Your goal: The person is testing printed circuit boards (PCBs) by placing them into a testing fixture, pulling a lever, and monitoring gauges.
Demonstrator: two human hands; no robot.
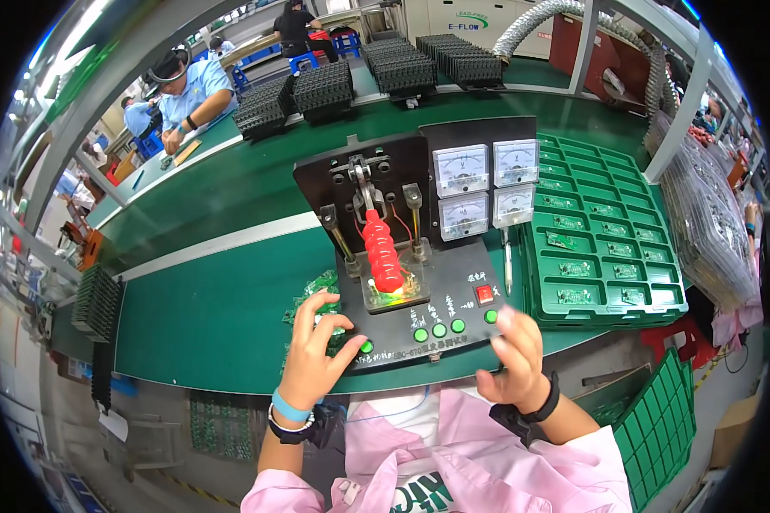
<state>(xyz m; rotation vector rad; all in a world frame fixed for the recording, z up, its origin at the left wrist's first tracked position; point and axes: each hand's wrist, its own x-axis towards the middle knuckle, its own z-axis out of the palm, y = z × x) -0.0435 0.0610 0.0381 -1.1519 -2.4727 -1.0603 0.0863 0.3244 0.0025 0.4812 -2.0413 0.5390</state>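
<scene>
A black test fixture (pixel 453 274) stands before me on the green bench. Its toggle clamp has a red ribbed handle (pixel 382 252), pointing down over a clear plate (pixel 393 303) where yellow-green light glows. My left hand (pixel 315 350) is at the fixture's left front corner with fingers apart. Its thumb reaches the leftmost green button (pixel 366 346); whether it presses is unclear. Beside its fingers lie several green circuit boards (pixel 321 286), partly hidden. My right hand (pixel 519 359), fingers loosely spread and holding nothing, hovers by the rightmost green button (pixel 491 316), below a red switch (pixel 485 295).
Four-dial meter panel (pixel 462 168) rises behind the fixture. Right of it are a pen-like stick (pixel 507 261) and stacked green compartment trays (pixel 612 318) with boards. Black racks (pixel 325 92) line the far ledge. Another person (pixel 192 94) works at far left; clear trays (pixel 701 214) pile at right.
</scene>
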